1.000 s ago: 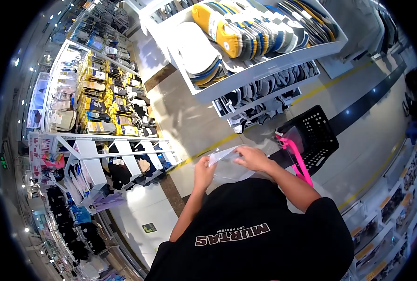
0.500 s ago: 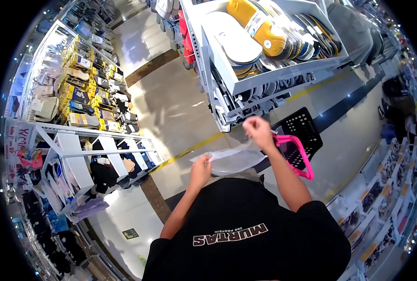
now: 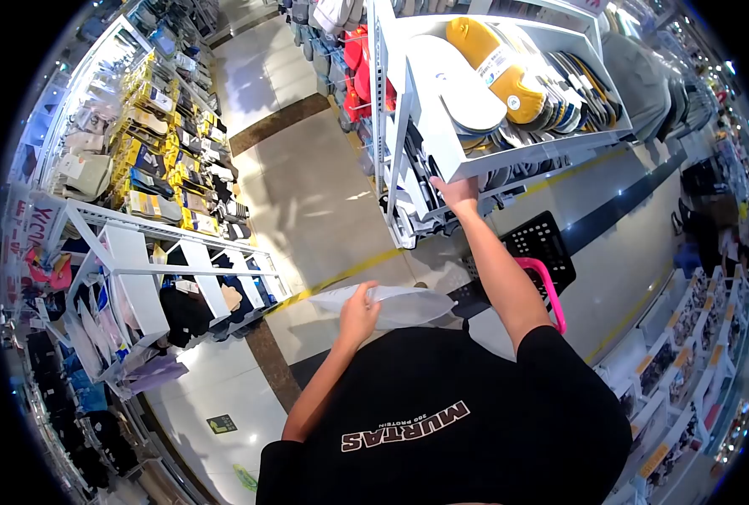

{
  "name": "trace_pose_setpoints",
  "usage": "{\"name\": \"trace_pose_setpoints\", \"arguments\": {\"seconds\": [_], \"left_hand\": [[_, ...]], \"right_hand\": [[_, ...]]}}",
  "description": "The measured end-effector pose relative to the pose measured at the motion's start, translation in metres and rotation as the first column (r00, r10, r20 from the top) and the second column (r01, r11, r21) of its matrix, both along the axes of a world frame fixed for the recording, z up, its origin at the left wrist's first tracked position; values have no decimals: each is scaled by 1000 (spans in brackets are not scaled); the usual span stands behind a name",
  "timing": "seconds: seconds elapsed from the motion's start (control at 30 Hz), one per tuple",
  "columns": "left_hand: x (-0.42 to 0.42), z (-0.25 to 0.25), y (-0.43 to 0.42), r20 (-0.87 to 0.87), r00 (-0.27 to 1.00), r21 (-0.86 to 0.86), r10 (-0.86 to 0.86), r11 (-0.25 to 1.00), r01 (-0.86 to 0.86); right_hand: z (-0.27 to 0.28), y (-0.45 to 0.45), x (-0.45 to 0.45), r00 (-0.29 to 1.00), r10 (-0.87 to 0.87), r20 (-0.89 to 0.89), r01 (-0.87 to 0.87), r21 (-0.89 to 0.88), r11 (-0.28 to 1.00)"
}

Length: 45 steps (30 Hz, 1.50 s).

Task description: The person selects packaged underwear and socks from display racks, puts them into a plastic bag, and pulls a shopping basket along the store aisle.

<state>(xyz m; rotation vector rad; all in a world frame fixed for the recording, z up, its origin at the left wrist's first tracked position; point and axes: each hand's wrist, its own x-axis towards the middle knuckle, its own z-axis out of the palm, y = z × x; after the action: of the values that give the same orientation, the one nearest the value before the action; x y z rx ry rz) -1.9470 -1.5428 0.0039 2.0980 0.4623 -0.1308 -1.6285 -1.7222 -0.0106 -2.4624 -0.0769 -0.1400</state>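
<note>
My left hand [image 3: 360, 313] is closed on a translucent plastic bag [image 3: 412, 307], which hangs loosely in front of my black shirt. My right hand [image 3: 458, 194] reaches forward to the lower front corner of a white display bin [image 3: 522, 150], by the socks hanging under it [image 3: 496, 178]. Most of its fingers are hidden at the bin's edge, so whether they grip anything is unclear. The bin holds rows of low-cut socks [image 3: 572, 84], with mustard-yellow ones [image 3: 496, 71] and white ones [image 3: 454, 84] on top.
Beyond my right forearm is a black perforated basket [image 3: 543, 240] with a pink handle [image 3: 551, 295]. Packaged socks fill a rack [image 3: 159, 160] at the left, above a white-framed stand [image 3: 172, 278]. White shelving [image 3: 694, 379] lines the lower right. Tiled floor [image 3: 307, 185] runs between the displays.
My right hand has let go of the bag and moved forward and up to the bin's corner. My left hand still holds the bag. The view has shifted slightly.
</note>
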Motion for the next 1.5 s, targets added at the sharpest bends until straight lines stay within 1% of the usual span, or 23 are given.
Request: {"name": "trace_pose_setpoints", "arguments": {"seconds": [0.1,0.13,0.23,0.27,0.3,0.33,0.37,0.4,0.43,0.5,0.57,0.63,0.73,0.77,0.9,1.0,1.13,1.23,1.27,1.33,1.4,1.47,1.5], "left_hand": [[1,2,-10,42,998,34,-39,999,37],[1,-2,-15,56,997,46,-55,998,52],[6,-2,-27,50,998,37,-34,999,32],[8,-1,-31,39,999,28,-18,999,17],[12,1,-33,46,999,58,0,998,-2],[16,5,-36,50,999,87,21,996,-25],[21,8,-37,50,998,115,48,992,-53],[30,9,-37,53,993,139,109,984,-115],[37,6,-37,106,987,175,118,975,-135],[44,-2,-39,213,968,239,133,953,-184],[53,-7,-40,207,966,241,153,949,-202],[56,-7,-46,176,968,225,180,950,-218],[66,-4,-56,97,973,152,210,963,-223],[71,-5,-59,83,978,152,190,968,-201],[87,-1,-71,27,987,140,156,977,-158],[96,-4,-73,1,983,140,184,973,-182],[101,-13,-72,23,975,62,219,973,-220],[104,-13,-78,5,981,90,196,977,-196],[104,-13,-79,7,981,86,192,978,-192],[105,-12,-82,11,983,78,183,980,-184],[103,-6,-90,61,990,68,129,989,-133],[103,14,-97,48,997,73,66,995,-70],[101,9,-98,128,991,111,27,993,-41]], "right_hand": [[-2,6,10,991,135,21,-130,-166,978],[1,6,8,991,128,41,-118,-198,973],[-13,-8,26,953,232,195,-192,-205,960],[-18,-16,33,915,210,344,-171,-142,975],[-13,-26,39,909,247,336,-190,-193,963],[-12,-37,35,910,210,356,-183,-110,977],[-13,-51,26,951,148,271,-194,154,969],[-6,-63,14,978,84,190,-158,416,895],[32,-79,-4,998,59,-13,-28,762,647],[32,-117,-20,960,149,-237,136,859,494],[30,-150,-42,900,345,-267,165,941,297],[35,-178,-66,819,476,-320,226,943,244],[34,-212,-90,769,512,-382,94,861,500],[35,-219,-95,755,538,-375,36,843,537],[50,-223,-102,667,583,-465,11,788,615],[57,-222,-92,635,616,-466,-77,755,651],[73,-226,-79,595,598,-538,-29,728,685],[81,-219,-68,536,579,-614,-119,624,772],[67,-220,-64,553,619,-558,-232,610,757],[66,-209,-59,553,634,-540,-252,617,746],[65,-199,-56,566,642,-517,-300,597,744],[56,-191,-55,559,628,-541,-250,612,750],[48,-187,-53,556,623,-550,-228,620,751]]}}
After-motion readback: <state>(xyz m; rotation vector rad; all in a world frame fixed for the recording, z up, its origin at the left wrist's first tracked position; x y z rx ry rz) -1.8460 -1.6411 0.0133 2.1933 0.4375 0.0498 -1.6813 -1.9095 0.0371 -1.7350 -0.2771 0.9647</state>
